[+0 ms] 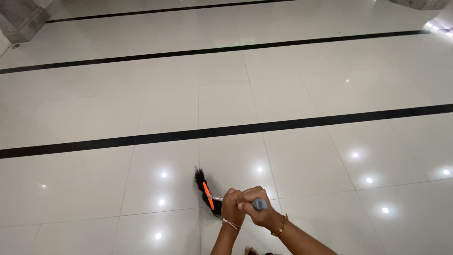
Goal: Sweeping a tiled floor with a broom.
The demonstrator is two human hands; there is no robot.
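Observation:
Both my hands grip the handle of a broom. My left hand (232,206) holds it lower down, with a pink thread at the wrist. My right hand (255,207), with a gold bracelet, closes around the grey handle end (260,204). The broom (205,191) has a dark bristle head with an orange band and rests on the glossy white tiled floor (283,104), pointing up and left from my hands. My toes (251,250) show at the bottom edge.
Black inlay stripes (283,125) cross the white floor from left to right, with more further back. A grey stone base (21,19) stands at the top left and another at the top right (422,4). Ceiling lights reflect in the tiles.

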